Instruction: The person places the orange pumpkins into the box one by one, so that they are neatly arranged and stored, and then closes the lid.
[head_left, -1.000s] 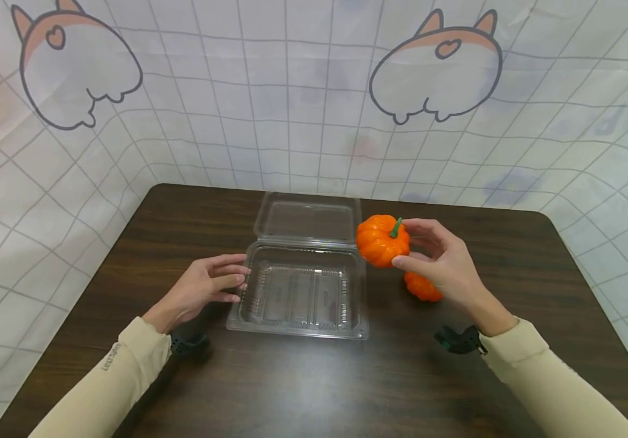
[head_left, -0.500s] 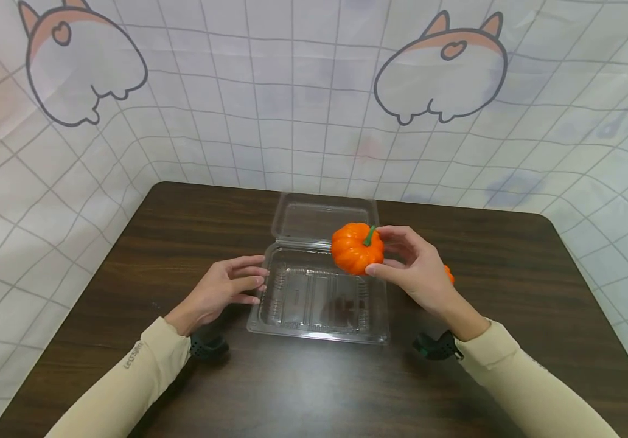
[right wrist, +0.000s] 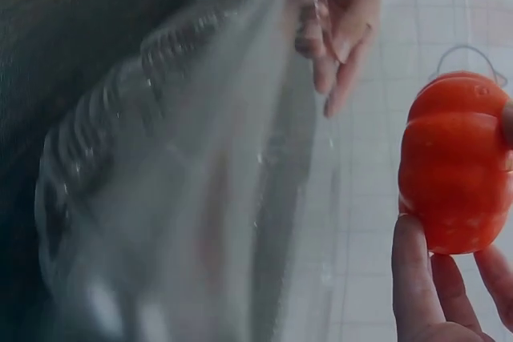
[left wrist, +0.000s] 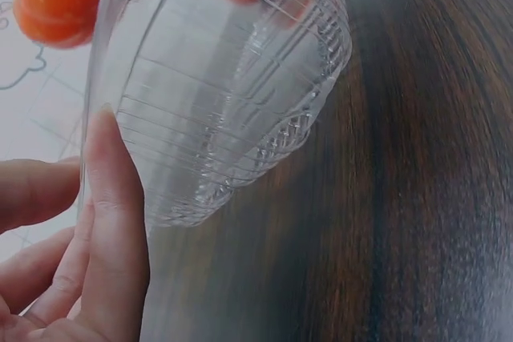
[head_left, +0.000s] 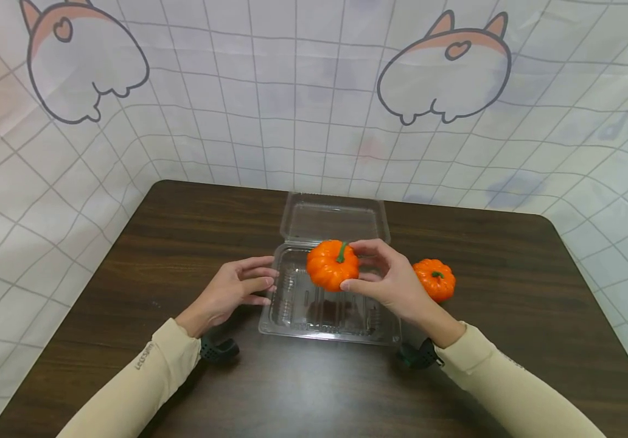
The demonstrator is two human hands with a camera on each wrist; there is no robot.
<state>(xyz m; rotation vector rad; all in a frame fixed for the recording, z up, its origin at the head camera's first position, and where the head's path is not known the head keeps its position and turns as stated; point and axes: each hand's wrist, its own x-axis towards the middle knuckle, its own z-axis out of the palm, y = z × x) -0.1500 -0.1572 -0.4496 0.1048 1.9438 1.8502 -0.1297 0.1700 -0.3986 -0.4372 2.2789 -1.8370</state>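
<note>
Between the thumb and fingers of my right hand (head_left: 393, 283) is an orange toy pumpkin (head_left: 331, 265) with a green stem. It overlaps the bottom tray of a clear plastic clamshell container (head_left: 327, 336) in the head view. Facing it, my left hand (head_left: 232, 289) holds the container's left rim. In the left wrist view the rim runs between the thumb (left wrist: 116, 198) and the other fingers (left wrist: 40, 190). The container's lid (head_left: 336, 219) lies folded back on the far side.
A second orange pumpkin (head_left: 436, 280) sits on the dark wooden table (head_left: 314, 395), right of the container and behind the right wrist. A white gridded cloth (head_left: 259, 91) with cartoon animal prints hangs around the table's back and sides.
The right hand has carried its pumpkin left and nearer, from beside the container to over its tray. Left hand and container have shifted right together. The second pumpkin now shows fully.
</note>
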